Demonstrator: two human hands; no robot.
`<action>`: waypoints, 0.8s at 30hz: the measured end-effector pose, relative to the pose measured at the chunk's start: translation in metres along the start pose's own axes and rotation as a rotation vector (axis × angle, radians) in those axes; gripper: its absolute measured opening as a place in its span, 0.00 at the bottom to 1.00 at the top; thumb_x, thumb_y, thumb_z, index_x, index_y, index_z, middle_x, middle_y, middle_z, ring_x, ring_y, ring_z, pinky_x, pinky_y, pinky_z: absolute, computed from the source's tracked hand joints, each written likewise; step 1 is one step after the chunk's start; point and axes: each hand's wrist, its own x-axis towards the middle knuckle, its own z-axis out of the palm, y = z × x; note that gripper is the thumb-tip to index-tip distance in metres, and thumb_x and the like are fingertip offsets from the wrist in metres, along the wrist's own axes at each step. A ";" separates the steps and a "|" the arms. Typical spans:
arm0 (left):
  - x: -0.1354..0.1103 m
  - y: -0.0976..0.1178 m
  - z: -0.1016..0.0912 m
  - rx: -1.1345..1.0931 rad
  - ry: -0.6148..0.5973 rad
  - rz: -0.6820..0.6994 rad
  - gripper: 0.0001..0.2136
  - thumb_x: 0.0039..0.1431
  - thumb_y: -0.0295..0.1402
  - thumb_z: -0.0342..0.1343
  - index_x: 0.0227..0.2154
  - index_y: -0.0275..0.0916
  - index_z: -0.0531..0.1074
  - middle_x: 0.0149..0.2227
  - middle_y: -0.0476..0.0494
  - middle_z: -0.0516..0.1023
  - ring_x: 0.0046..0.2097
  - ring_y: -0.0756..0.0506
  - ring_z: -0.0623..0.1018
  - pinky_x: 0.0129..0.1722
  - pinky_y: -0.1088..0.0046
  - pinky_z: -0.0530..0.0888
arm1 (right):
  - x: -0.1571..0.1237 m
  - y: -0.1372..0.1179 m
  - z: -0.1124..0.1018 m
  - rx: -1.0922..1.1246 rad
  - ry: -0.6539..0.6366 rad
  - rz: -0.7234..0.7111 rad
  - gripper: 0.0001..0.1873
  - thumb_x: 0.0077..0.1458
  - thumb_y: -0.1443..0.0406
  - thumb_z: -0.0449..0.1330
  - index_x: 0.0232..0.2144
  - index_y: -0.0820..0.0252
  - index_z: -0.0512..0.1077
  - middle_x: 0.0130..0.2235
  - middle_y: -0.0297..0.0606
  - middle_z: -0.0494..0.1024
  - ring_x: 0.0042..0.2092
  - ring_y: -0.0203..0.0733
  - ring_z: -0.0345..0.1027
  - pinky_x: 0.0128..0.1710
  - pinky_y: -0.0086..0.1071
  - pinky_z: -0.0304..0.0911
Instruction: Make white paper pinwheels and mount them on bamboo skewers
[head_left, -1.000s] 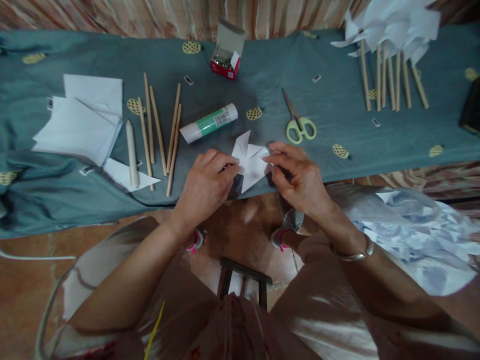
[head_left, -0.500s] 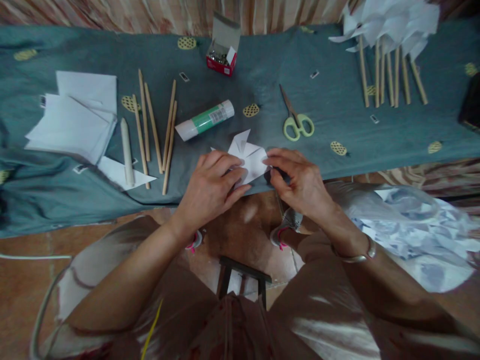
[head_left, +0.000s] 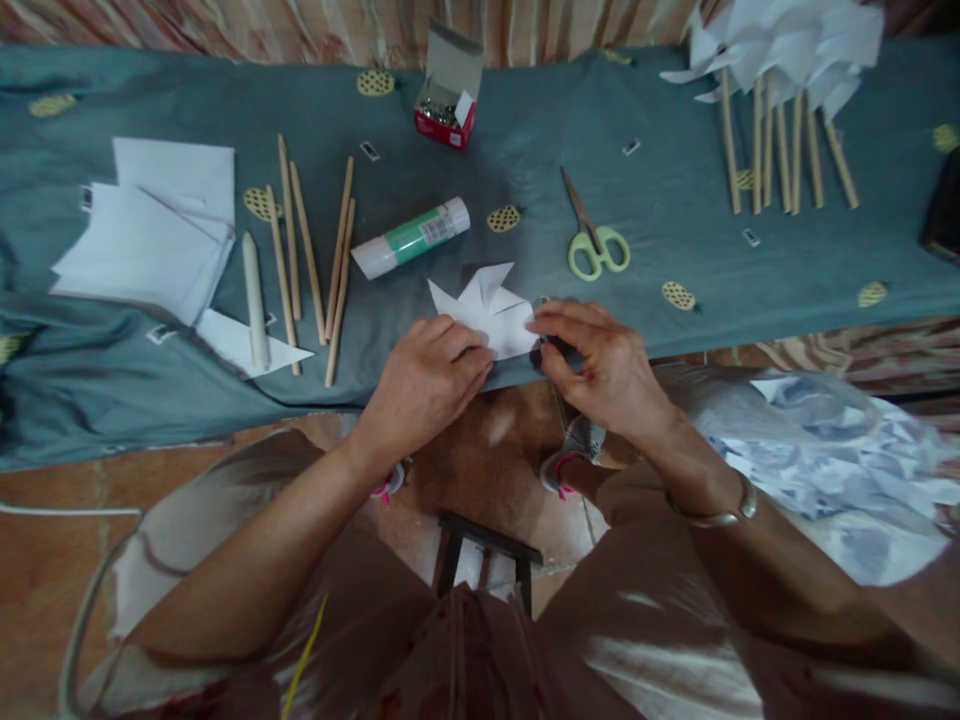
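Note:
A white paper pinwheel (head_left: 496,318) with raised, folded blades lies near the front edge of the cloth-covered table. My left hand (head_left: 433,372) is closed on its lower left part, fingers bent together over the paper. At the right side, my right hand (head_left: 596,355) pinches the pinwheel's edge between thumb and fingers. Just beyond the paper lies a glue stick (head_left: 411,238) with a green label. Green-handled scissors (head_left: 596,248), blades pointing away from me, rest to the upper right of the pinwheel.
Several wooden sticks (head_left: 304,250) and a stack of white paper (head_left: 150,245) lie on the left. A red open box (head_left: 444,125) of small metal pieces stands at the back. Finished pinwheels (head_left: 787,50) on sticks lie back right. A plastic bag (head_left: 832,450) of paper scraps is below right.
My left hand has shifted slightly down and drawn its fingers together, uncovering the pinwheel's left blade. The pinwheel has turned a little. My right hand stays at its edge.

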 end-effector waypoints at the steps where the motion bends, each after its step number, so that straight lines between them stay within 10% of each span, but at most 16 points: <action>1: -0.001 0.000 0.000 -0.008 0.002 -0.005 0.08 0.66 0.31 0.49 0.37 0.39 0.74 0.37 0.43 0.77 0.40 0.43 0.73 0.37 0.64 0.68 | 0.000 0.000 0.000 0.005 -0.006 0.001 0.14 0.53 0.72 0.55 0.40 0.58 0.76 0.48 0.43 0.79 0.52 0.48 0.72 0.55 0.48 0.65; 24: -0.005 0.001 -0.003 0.046 0.053 0.066 0.07 0.64 0.28 0.50 0.36 0.37 0.73 0.36 0.43 0.78 0.37 0.43 0.73 0.35 0.65 0.73 | 0.002 0.001 -0.002 0.182 -0.035 0.038 0.04 0.56 0.66 0.61 0.32 0.53 0.76 0.54 0.36 0.73 0.53 0.48 0.69 0.56 0.52 0.64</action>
